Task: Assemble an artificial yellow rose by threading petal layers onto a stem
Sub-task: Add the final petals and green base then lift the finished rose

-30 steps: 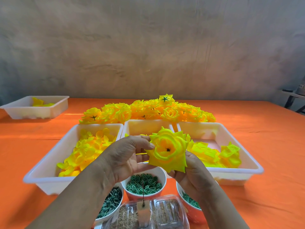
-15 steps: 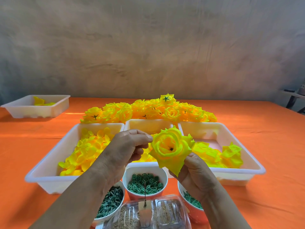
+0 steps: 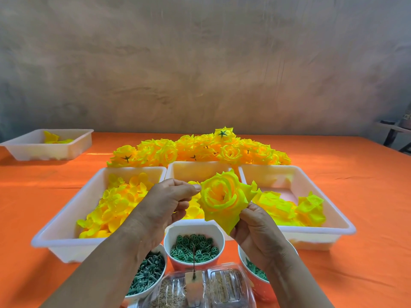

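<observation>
Head view: my right hand (image 3: 255, 230) grips the rose (image 3: 222, 196) from underneath, fingertips hidden behind the petals, and the stem is not visible. My left hand (image 3: 164, 205) has curled fingers, tips pinching the rose's left petal edge. Middle tray (image 3: 198, 172) sits just beyond my fingers, mostly blocked. Cup of green rings (image 3: 178, 238) sits below them. Right cup (image 3: 242, 257) is half hidden by my wrist.

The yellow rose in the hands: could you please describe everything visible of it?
The yellow rose looks like thin fabric: layered petals, yellow-green at the edges, orange inside, curling round a dark centre. Its open face tilts toward the camera, one pointed outer petal hanging down. It is held above the middle tray. The right hand grips it from below; the left hand pinches its left edge. No stem shows.
</observation>
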{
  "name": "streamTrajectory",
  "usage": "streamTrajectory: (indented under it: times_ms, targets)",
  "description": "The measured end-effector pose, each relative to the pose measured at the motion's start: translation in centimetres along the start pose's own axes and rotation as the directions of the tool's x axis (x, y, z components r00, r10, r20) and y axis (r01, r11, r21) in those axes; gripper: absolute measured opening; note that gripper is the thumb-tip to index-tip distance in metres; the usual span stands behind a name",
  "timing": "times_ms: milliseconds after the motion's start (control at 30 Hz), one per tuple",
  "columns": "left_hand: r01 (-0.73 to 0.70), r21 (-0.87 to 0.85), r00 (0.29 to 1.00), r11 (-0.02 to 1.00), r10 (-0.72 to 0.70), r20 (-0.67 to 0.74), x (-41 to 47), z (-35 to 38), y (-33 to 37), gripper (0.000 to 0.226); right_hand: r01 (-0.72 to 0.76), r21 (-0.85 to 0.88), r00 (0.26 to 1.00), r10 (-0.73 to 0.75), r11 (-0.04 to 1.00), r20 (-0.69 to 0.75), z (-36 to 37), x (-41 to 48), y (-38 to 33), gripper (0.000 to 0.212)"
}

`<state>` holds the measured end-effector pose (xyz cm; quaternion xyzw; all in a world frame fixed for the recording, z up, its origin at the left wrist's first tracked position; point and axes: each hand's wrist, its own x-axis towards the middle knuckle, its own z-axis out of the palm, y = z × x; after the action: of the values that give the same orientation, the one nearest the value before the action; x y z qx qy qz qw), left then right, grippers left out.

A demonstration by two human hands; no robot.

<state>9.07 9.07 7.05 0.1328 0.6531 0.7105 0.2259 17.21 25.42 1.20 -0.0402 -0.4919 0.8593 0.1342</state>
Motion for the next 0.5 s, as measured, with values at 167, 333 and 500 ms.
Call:
streamTrajectory:
  times_ms: [167, 333, 500]
  targets:
    - [0.228, -0.162, 0.955, 0.960, -0.188, 0.230, -0.1, -0.6, -0.5, 0.057, 0.009, -0.034, 1.000, -0.009, 0.999, 0.003, 0.7, 0.4, 0.1, 0.028]
    - [0.290, -0.234, 0.920, 0.928, -0.203, 0.335, 0.5, -0.6, -1.2, 0.057, 0.020, -0.146, 1.000, -0.019, 0.989, 0.006, 1.5, 0.7, 0.2, 0.039]
    - [0.313, -0.286, 0.924, 0.906, -0.221, 0.311, 1.4, -1.2, -1.7, 0.060, 0.040, -0.240, 0.999, -0.046, 0.970, -0.020, 1.9, 1.2, 0.2, 0.044]
